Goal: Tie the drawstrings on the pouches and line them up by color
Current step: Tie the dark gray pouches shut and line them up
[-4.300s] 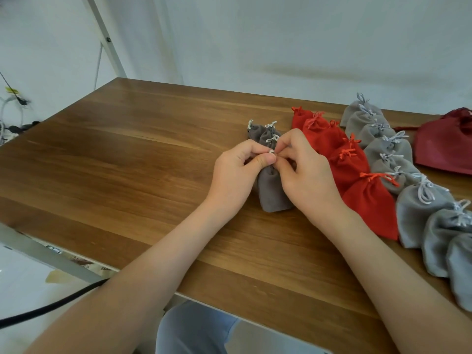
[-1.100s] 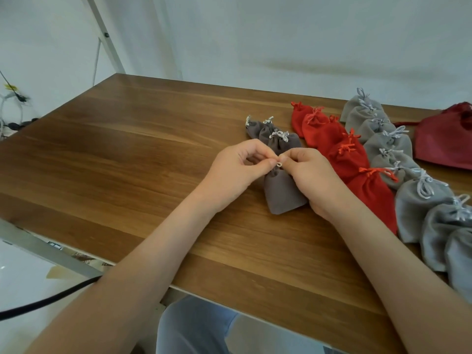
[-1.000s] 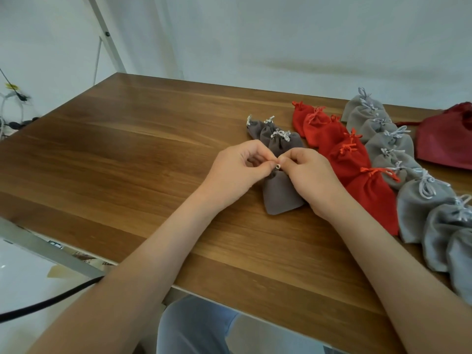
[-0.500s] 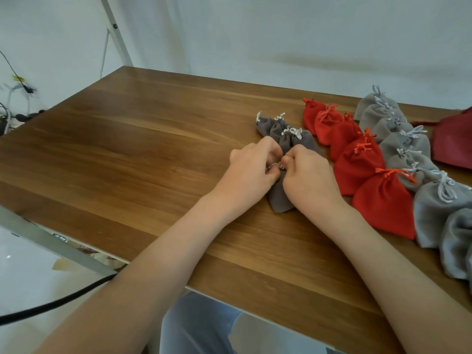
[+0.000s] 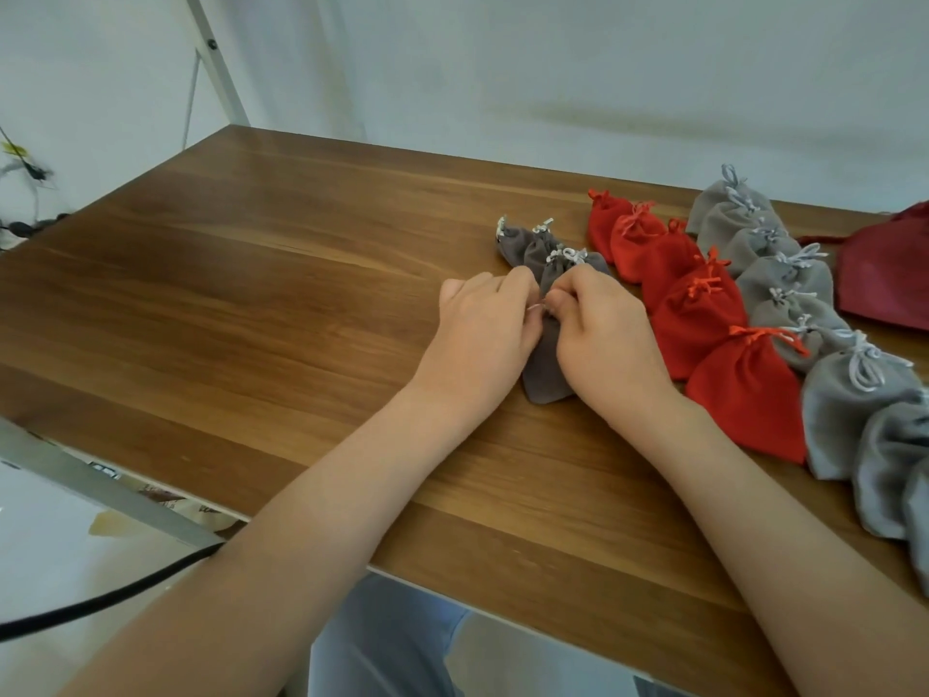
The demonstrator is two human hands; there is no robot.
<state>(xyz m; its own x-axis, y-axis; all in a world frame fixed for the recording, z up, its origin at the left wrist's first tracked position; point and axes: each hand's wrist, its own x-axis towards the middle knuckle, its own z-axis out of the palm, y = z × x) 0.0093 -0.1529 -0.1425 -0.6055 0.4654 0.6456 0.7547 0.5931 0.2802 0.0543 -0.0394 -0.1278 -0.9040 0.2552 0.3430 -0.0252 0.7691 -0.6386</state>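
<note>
While the dark grey pouch (image 5: 545, 367) lies flat on the wooden counter (image 5: 241, 304) between the person's two hands, its neck is hidden under their fingers and only its lower body shows. The left hand (image 5: 480, 339) and the right hand (image 5: 606, 339) meet over that neck, each with fingers curled and pinching the drawstring (image 5: 536, 307). A small pale loop of it shows at the left fingertips (the knot itself cannot be made out). Just beyond the hands, more dark grey pouches (image 5: 533, 249) with tied white cords overlap in a short row running away from the person. To the right of them a row of red pouches (image 5: 704, 319) runs diagonally toward the near right, each overlapping the next. Beside that, a longer row of light grey pouches (image 5: 849, 394) reaches the right edge of the view. A larger dark red bag (image 5: 890, 274) lies at the far right of the counter, just beside the light grey row. Below the counter's near edge, light blue clothing (image 5: 392, 641) covers the person's lap, and a black cable (image 5: 100, 603) crosses the lower left corner.
</note>
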